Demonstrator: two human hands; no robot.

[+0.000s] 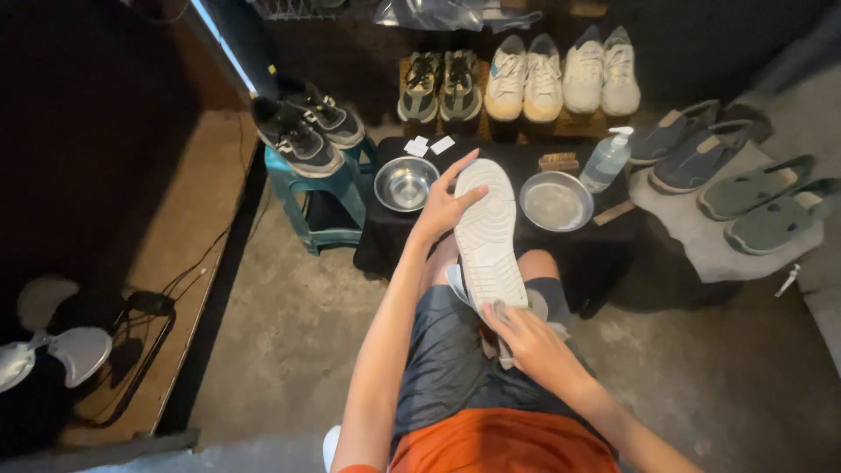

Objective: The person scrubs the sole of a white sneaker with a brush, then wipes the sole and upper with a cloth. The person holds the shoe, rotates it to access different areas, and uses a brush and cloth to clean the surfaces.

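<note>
At the centre of the frame a white shoe [487, 235] is held sole-up over the seated person's lap, toe pointing toward the top of the frame, its pale ribbed outsole facing the camera. The left hand [441, 208] grips the toe end from the left side, fingers curled round the edge and thumb laid along it. The right hand [526, 337] sits at the heel end, lower centre, closed on a small grey cloth [501, 313] pressed against the sole. In my judgement the step in hand is wiping the outsole, with the cloth at the heel; the next move calls for a steady hold on the toe while the cloth is drawn along the tread, firmly enough to reach the grooves. Just above the shoe, a low black-draped table [385, 245] carries a deep steel bowl [405, 182] to the left and a shallow steel pan [555, 201] to the right; whether either holds liquid cannot be told. Beside the pan stand a clear pump bottle [607, 158] and a small brush [559, 162]. At upper left, a black pair of trainers [307, 127] rests on a teal stool [322, 188]. Along the top edge, grey and white pairs are lined up. Slip-on pairs lie at upper right. A fan [48, 342] sits at far left.
</note>
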